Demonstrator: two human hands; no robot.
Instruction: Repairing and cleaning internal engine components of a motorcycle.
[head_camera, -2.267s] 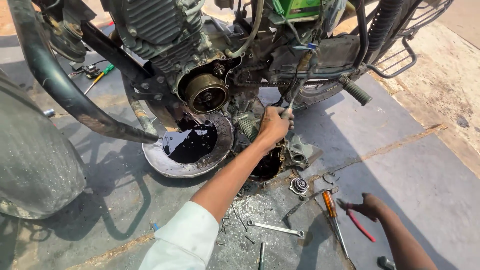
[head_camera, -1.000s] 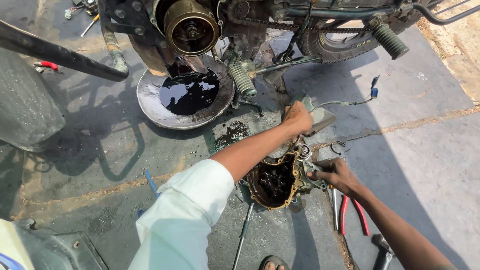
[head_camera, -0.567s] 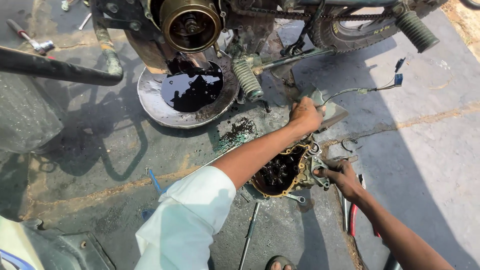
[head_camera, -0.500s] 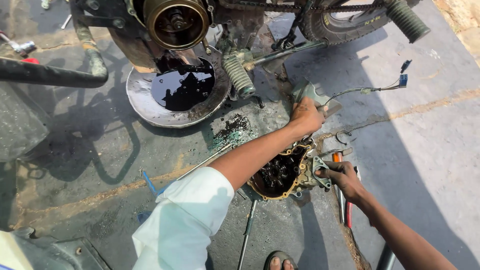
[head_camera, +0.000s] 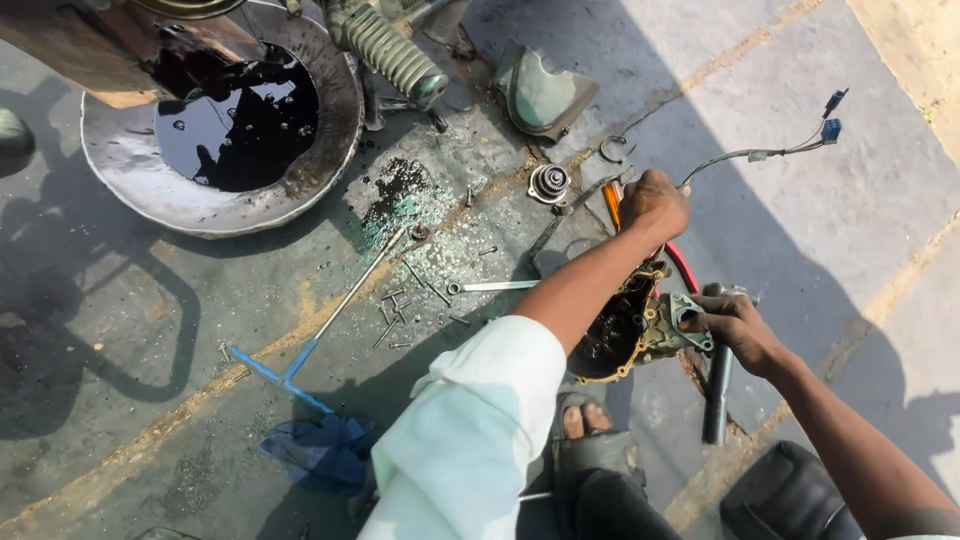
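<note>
Concrete floor (head_camera: 820, 230): hands grip engine cover (head_camera: 640, 325).

White short sleeve (head_camera: 470, 440) on left arm, right arm bare; oil-grimed hands, left (head_camera: 655, 203) and right (head_camera: 735, 325); grey sandal (head_camera: 590, 445) on one foot.

The engine cover (head_camera: 630, 325) held by both hands is cast metal, dull and oil-blackened inside, with a brownish gasket edge. The metal pan (head_camera: 215, 190) near the ground's top left corner looks worn and matt grey, while the oil (head_camera: 235, 120) in it is black and glossy, mirroring light. The T-handle wrench (head_camera: 330, 325) has a bare steel shaft and blue painted grip. A blue cloth (head_camera: 320, 450) lies crumpled and soft. The concrete ground (head_camera: 820, 230) is rough, matt, and oil-stained. The sleeve (head_camera: 470, 440) is pale, smooth woven fabric.
</note>
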